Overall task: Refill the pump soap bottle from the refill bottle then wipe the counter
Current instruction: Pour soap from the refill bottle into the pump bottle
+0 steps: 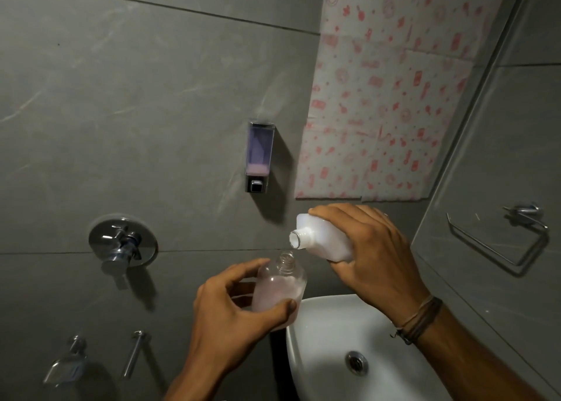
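Grey-tiled bathroom wall fills most of the frame, white sink (306, 334) at bottom centre-right. Clear pump bottle (280, 288), pump off, neck open and pointing up, sits lower centre of frame just above the sink's left rim, part full of pale pink soap. Left hand (239, 312) wraps it from the left, thumb across the front low down, fingers behind; probably held upright and steady so the mouth stays a fixed target. White refill bottle (324, 236) is just up and right of it, tipped down-left with its uncapped mouth close above the pump bottle's neck, not touching. Right hand (367, 248) is closed over the refill's body from above, wrist with cord bracelets (420, 318) toward lower right. No stream visible between the mouths, so can't tell if soap is flowing; pour looks to be starting or paused. Holding both over the basin edge looks like a way to send drips into the sink. Further out: wall soap dispenser (259, 156) at centre with a little pink at its base, chrome mixer valve (123, 242) centre left, taps lower left, pink-patterned sheet (391, 91) upper right, towel ring (501, 239) on the right wall. No cloth in view; wipe not yet done.
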{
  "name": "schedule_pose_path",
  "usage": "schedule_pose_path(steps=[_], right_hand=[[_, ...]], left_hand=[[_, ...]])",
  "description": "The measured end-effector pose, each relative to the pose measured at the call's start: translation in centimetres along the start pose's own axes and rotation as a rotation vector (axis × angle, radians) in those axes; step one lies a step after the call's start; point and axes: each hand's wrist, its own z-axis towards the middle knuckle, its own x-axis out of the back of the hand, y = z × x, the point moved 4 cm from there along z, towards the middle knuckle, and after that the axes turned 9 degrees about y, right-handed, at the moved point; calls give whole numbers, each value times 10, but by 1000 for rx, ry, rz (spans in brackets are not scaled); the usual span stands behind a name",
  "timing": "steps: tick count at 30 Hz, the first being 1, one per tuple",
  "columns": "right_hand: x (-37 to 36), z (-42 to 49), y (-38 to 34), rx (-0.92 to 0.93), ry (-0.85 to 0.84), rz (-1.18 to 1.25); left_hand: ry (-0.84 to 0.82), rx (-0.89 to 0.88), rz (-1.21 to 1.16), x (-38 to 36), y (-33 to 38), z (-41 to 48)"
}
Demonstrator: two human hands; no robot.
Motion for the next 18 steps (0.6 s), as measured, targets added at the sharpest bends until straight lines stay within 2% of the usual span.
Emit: schedule_pose_path(steps=[18], right_hand=[[3, 3, -1, 58, 10, -13]], left_hand=[[22, 48, 40, -2, -3, 2]])
